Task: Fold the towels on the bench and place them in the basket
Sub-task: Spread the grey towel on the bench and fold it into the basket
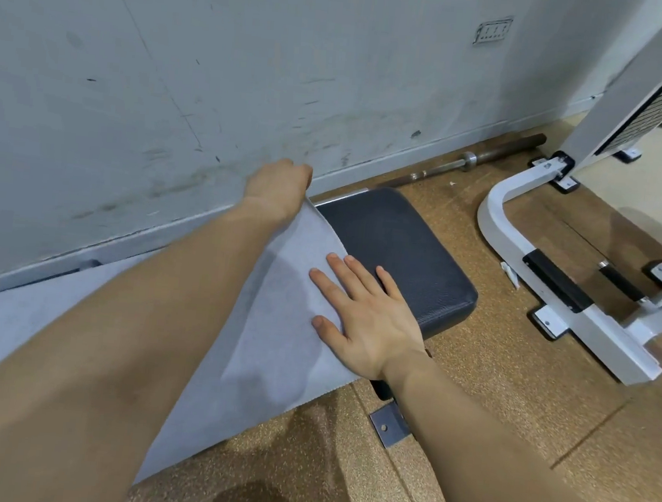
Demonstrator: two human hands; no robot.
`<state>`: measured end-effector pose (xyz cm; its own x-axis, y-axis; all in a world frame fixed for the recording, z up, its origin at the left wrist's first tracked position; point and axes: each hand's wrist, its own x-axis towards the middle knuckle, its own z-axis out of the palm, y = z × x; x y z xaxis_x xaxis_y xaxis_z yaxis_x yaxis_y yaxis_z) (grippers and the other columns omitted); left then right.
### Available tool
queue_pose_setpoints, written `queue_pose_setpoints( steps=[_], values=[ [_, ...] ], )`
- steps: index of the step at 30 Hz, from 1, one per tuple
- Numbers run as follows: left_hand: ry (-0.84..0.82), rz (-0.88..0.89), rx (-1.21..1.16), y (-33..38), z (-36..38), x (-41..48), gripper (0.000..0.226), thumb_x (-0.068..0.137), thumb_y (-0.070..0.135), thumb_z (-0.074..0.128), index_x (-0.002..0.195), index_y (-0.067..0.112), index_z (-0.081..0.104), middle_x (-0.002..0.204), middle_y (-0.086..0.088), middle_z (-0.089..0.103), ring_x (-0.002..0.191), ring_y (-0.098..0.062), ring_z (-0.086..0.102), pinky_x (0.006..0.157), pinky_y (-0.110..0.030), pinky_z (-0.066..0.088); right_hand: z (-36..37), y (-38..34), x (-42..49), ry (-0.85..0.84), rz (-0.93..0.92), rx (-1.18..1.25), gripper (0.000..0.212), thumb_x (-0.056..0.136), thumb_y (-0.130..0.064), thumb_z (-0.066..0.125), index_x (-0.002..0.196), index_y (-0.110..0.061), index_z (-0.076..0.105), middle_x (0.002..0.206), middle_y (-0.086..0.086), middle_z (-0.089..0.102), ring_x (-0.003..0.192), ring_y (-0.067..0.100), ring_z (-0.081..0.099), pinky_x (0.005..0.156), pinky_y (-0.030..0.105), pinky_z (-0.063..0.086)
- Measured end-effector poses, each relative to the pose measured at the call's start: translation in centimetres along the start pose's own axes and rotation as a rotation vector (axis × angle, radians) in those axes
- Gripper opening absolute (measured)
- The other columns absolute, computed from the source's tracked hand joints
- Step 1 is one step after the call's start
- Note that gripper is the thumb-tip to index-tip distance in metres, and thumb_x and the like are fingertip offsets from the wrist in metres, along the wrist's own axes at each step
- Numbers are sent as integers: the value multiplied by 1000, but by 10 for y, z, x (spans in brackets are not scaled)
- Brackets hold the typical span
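A pale grey towel [274, 326] lies spread over the dark padded bench [401, 249], its near edge hanging over the bench's front side. My left hand [281, 186] reaches to the far side by the wall and grips the towel's far corner, fingers curled out of sight. My right hand [364, 313] lies flat on the towel's right edge with straight, spread fingers, the fingertips partly on the bench pad. My left forearm covers much of the towel. No basket is in view.
A scuffed grey wall [216, 80] runs right behind the bench. A barbell [473, 159] lies along the skirting. A white machine frame [557, 294] stands on the cork-coloured floor to the right. A metal bench foot [388, 426] sits below the pad.
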<state>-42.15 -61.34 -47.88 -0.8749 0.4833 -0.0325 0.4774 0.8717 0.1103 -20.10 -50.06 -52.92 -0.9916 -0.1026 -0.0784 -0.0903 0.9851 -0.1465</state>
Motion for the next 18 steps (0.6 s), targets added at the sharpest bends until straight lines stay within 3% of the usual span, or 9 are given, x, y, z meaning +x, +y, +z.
queue_pose_setpoints(
  steps=[3,5,8,14,18],
  values=[
    [-38,-89,-272,-6,22,-16,50,95,8,43,145,15,39,139,-17,50,126,-37,49,103,-41,41,0,0,0,-6,-1,-6,65,99,-64,13,159,-40,3,168,-10,-7,154,13,-11,124,46,-6],
    [10,-109,-375,-13,27,-39,52,98,13,43,149,17,36,151,-11,42,136,-30,42,113,-39,34,-1,0,0,-20,-1,-14,65,99,-65,11,159,-41,1,167,-10,-9,154,12,-11,124,46,-5],
    [117,-110,-378,-27,28,-98,52,96,16,48,147,18,43,152,-4,43,138,-24,39,115,-35,31,-3,0,1,-59,2,-25,65,99,-65,10,158,-41,-4,166,-11,-14,153,12,-14,124,46,-6],
    [54,-180,-304,-73,14,-227,53,94,21,55,146,15,47,156,-8,38,144,-25,34,118,-33,25,-23,-10,4,-252,40,-37,64,101,-62,9,156,-40,-14,164,-9,-24,152,16,-19,122,49,-10],
    [58,-309,-228,-118,11,-305,54,94,24,57,146,13,47,155,-11,39,142,-29,36,117,-39,30,-49,-47,3,-234,73,-151,59,103,-40,27,159,-27,12,168,1,-3,154,28,-4,123,56,-1]
  ],
)
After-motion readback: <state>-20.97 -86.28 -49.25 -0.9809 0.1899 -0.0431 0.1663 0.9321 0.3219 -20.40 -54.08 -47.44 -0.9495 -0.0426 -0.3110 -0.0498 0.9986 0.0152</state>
